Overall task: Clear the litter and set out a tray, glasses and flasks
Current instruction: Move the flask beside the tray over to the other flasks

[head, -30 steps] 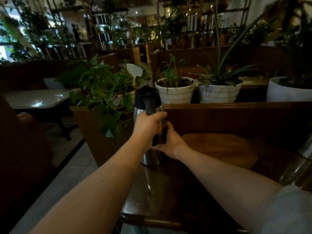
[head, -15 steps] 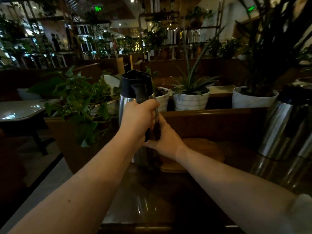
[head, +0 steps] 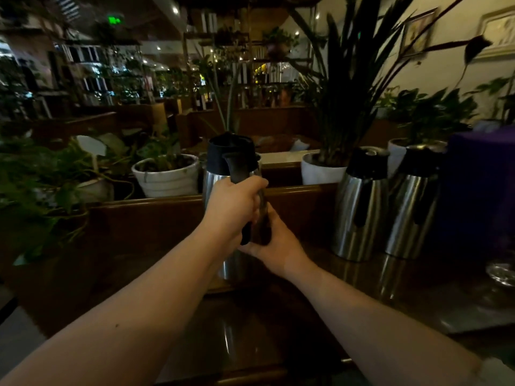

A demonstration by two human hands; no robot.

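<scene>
A steel flask (head: 220,176) with a black lid and black handle stands upright in the middle of the view. My left hand (head: 232,207) is wrapped around its handle. My right hand (head: 274,245) holds the flask's lower side, just under the left hand. The flask's base sits at the edge of a round wooden tray (head: 220,286), mostly hidden by my arms. Two more steel flasks (head: 359,207) (head: 411,207) with black lids stand side by side to the right on the dark wooden table (head: 362,288).
A wooden ledge (head: 156,203) runs behind the table, lined with potted plants in white pots (head: 167,176) (head: 320,169). A purple box (head: 479,190) stands at far right, with a glass dish (head: 501,271) in front of it. Leafy plants (head: 41,185) crowd the left.
The view has swung to the right, bringing two more flasks and the purple box into sight. Both hands keep their grip on the flask, which stays upright.
</scene>
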